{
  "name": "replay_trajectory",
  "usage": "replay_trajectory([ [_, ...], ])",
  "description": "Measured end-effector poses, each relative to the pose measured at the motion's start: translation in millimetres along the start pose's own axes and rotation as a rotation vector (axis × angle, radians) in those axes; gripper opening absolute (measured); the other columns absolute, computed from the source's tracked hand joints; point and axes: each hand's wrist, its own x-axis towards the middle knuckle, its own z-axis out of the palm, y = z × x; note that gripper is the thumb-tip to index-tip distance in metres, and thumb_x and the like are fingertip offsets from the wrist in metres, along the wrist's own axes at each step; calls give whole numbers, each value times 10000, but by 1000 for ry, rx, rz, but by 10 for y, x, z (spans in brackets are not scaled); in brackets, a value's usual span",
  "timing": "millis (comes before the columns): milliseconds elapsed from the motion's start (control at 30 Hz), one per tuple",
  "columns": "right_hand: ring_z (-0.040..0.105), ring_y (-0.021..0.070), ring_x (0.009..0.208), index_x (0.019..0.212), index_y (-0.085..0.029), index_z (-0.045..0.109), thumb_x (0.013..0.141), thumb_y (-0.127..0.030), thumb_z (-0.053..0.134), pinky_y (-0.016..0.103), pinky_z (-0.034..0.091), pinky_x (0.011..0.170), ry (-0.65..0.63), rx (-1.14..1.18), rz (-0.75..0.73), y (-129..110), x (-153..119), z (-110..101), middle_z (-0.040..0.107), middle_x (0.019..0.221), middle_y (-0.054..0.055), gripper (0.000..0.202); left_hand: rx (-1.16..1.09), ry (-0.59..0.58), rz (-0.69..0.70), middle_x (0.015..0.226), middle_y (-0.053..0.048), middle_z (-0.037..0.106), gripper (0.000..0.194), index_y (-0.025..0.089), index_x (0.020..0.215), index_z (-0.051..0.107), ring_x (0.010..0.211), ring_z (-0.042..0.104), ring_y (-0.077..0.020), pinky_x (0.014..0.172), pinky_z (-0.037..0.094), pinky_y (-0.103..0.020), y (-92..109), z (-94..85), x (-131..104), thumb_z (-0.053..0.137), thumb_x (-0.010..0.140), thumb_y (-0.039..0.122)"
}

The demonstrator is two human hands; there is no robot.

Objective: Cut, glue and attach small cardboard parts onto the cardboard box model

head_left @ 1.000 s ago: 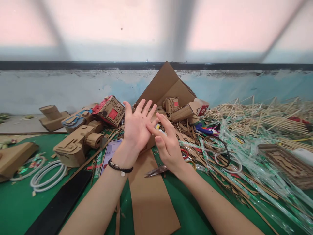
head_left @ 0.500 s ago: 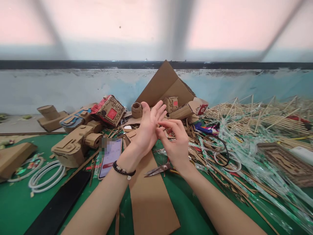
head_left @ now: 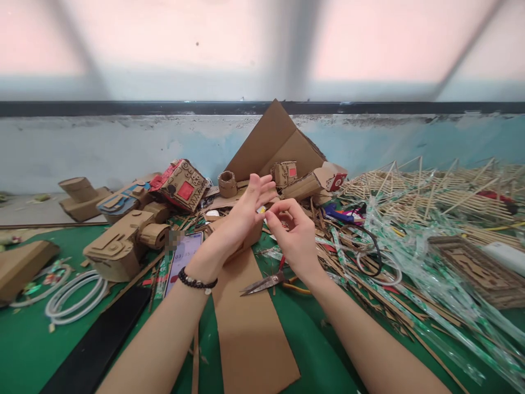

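Observation:
My left hand (head_left: 245, 214) is raised with its fingers stretched out and holds nothing. My right hand (head_left: 293, 232) is pinched, its thumb and index fingertips at the lower edge of my left hand; whatever lies between the tips is too small to make out. Beneath both hands a long brown cardboard strip (head_left: 250, 328) lies on the green table. Scissors (head_left: 268, 282) rest across the strip's right edge, close to my right wrist. A phone (head_left: 180, 257) showing a timer lies left of my left hand.
Cardboard camera-shaped models (head_left: 117, 246) stand at the left beside coiled white tubing (head_left: 76, 301) and a black strip (head_left: 102, 339). A red-painted cardboard box (head_left: 184, 186) sits behind. Wooden sticks (head_left: 430, 191) and clear plastic strips (head_left: 406, 262) fill the right. A large cardboard sheet (head_left: 270, 137) leans at the back.
My left hand has turned more edge-on and shifted slightly left and down, its fingers closer together. My right hand still pinches near it. More of the scissors' handles shows.

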Motion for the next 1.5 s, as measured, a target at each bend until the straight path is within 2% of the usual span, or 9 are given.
replay_trajectory([
  [100,560,144,710,874,-217,629,923,-358,683,277,443,651,54,117,125,35,31,-35,632,816,-13,158,234,-19,110,1284,-120,730,425,237,1280,653,1215,697,-280,998,578,-388,87,-124,-5,635,992,548],
  [167,535,135,672,863,-214,634,907,-377,697,267,424,624,79,179,176,74,59,-58,612,768,-27,180,382,-63,174,1118,-93,769,312,212,1184,691,1063,737,-245,909,589,-343,166,-188,-22,689,975,443],
  [367,511,124,690,866,-200,688,870,-431,765,260,420,655,78,354,264,193,109,-55,602,749,-28,244,624,-180,197,1085,-45,777,177,228,1104,738,881,731,-188,798,579,-310,257,-252,-75,658,981,328],
  [633,562,143,753,944,-221,779,829,-518,806,270,478,680,24,424,361,188,99,-23,680,864,14,319,630,-74,225,983,-27,793,89,219,984,741,843,744,-185,810,597,-317,211,-263,-40,697,934,277],
  [867,590,163,810,950,-232,807,892,-535,721,259,496,670,17,435,363,194,87,-21,680,871,31,320,700,-3,302,924,-37,788,116,223,918,744,809,736,-195,769,604,-326,163,-275,-5,696,938,327],
  [1033,579,161,807,986,-226,828,923,-522,679,254,488,657,23,431,369,170,95,-15,679,867,36,337,749,30,355,918,-29,771,95,221,922,727,799,717,-181,772,591,-316,150,-277,0,685,943,303],
  [1367,577,160,813,991,-225,814,954,-563,632,245,485,637,50,386,362,204,85,-21,681,917,49,386,493,29,271,884,-21,687,213,211,912,589,802,713,-173,773,572,-315,139,-334,9,570,1016,395],
  [1500,586,164,792,981,-236,800,948,-598,622,254,491,639,48,351,352,224,82,-15,684,896,41,405,472,30,283,860,-13,675,195,205,891,600,787,711,-166,783,587,-318,190,-348,-5,625,984,374],
])
